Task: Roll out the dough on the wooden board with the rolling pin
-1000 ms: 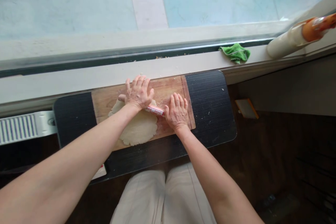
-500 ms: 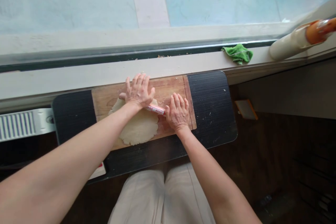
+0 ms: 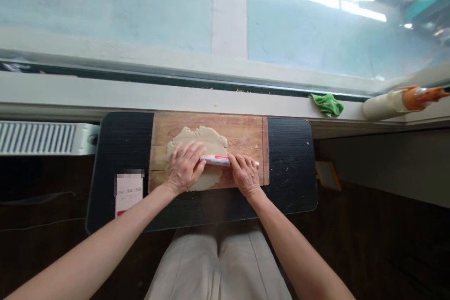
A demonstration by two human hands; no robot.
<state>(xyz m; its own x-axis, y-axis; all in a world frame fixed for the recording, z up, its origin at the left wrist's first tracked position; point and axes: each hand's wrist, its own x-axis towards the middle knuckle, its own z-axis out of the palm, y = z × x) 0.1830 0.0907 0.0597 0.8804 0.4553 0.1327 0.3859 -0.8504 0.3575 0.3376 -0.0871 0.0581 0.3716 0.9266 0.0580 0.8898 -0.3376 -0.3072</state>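
A slim rolling pin [image 3: 215, 160] with a white and red printed wrap lies nearly level across a flat, ragged-edged sheet of pale dough [image 3: 202, 137]. My left hand [image 3: 184, 167] is over the pin's left part, its fingers curved forward above the dough and hiding that end. Near the other end, my right hand [image 3: 245, 174] is closed over the pin, whose tip sticks out to the right. Under the dough is a wooden board [image 3: 242, 133] with a few dough crumbs on its right part.
The board rests on a small black table [image 3: 290, 164] against a white windowsill [image 3: 158, 96]. A white card [image 3: 129, 192] lies at the table's left. On the sill are a green cloth [image 3: 327, 104] and a whitish bottle with an orange top [image 3: 386, 104]. A radiator [image 3: 42, 138] stands left.
Both hands have drawn the rolling pin back towards me over the dough, and it has turned from slanted to nearly level. The view has shifted, showing more of the window and the card.
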